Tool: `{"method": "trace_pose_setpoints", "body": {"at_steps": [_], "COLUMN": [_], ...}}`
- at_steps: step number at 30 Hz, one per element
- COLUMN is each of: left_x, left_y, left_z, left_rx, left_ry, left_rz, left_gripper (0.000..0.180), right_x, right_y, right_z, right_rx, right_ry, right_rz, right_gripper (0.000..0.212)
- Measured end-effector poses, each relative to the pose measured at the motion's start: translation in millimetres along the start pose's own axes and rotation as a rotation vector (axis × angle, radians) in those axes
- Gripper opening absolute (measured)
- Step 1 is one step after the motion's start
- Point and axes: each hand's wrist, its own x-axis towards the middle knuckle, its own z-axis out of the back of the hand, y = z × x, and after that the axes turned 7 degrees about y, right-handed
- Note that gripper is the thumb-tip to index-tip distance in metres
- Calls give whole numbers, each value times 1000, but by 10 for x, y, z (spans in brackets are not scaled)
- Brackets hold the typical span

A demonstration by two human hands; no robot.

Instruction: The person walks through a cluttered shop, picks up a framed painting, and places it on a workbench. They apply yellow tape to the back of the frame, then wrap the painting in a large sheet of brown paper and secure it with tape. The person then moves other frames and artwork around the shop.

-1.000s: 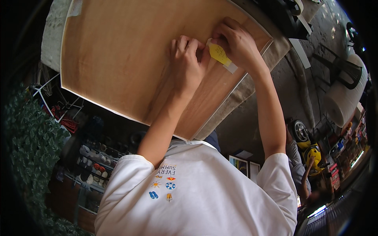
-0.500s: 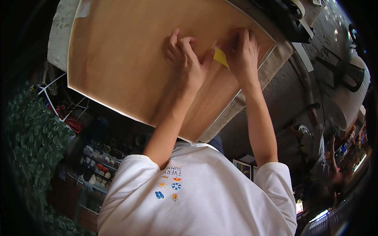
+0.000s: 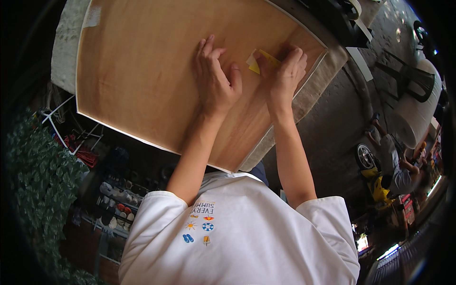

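Note:
In front of me lies a large wooden panel (image 3: 142, 71) with thin pale edging. My right hand (image 3: 286, 71) is closed on a small folded yellow sheet (image 3: 254, 69) with a pale corner, near the panel's right side. Its thumb presses on the sheet; the other fingers curl behind it, partly hidden. To the left, my left hand (image 3: 216, 83) rests on the panel with fingers stretched and thumb apart, holding nothing and not touching the sheet.
Grey-brown cloth (image 3: 313, 85) shows under the panel's right edge. A shoe rack (image 3: 116, 204) and leafy greenery (image 3: 42, 190) stand at the left. Farther right are a large white roll (image 3: 413, 114), a dark chair (image 3: 411, 80) and a person (image 3: 396, 161) beside a yellow vehicle.
My left thumb has come away from the yellow sheet. The right hand has shifted slightly left and nearer to me, with the sheet turned in its grip. The whole view has shifted a little.

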Motion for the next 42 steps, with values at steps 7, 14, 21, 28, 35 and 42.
{"method": "trace_pose_setpoints", "body": {"at_steps": [7,14,21,28,35,42], "left_x": [-23,-26,-31,-11,-40,106], "left_y": [71,61,64,33,84,8], "left_z": [-32,-17,-35,4,-17,-122], "left_rx": [-7,-23,-56,-54,-77,77], "left_ry": [-21,-28,-42,-37,-41,-28], "left_rz": [-14,-8,-4,-17,-35,-62], "left_gripper": [36,35,32,30,26,54], "right_x": [139,-13,-113,-94,42,-453], "right_y": [29,111,113,122,73,-78], "right_z": [2,1,-78,-95,-57,216], "right_rx": [87,-15,-17,-1,24,103], "right_ry": [-35,-41,-34,-58,-71,-17], "right_rz": [-42,-19,4,-33,-66,-34], "right_gripper": [59,62,62,63,72,67]}}
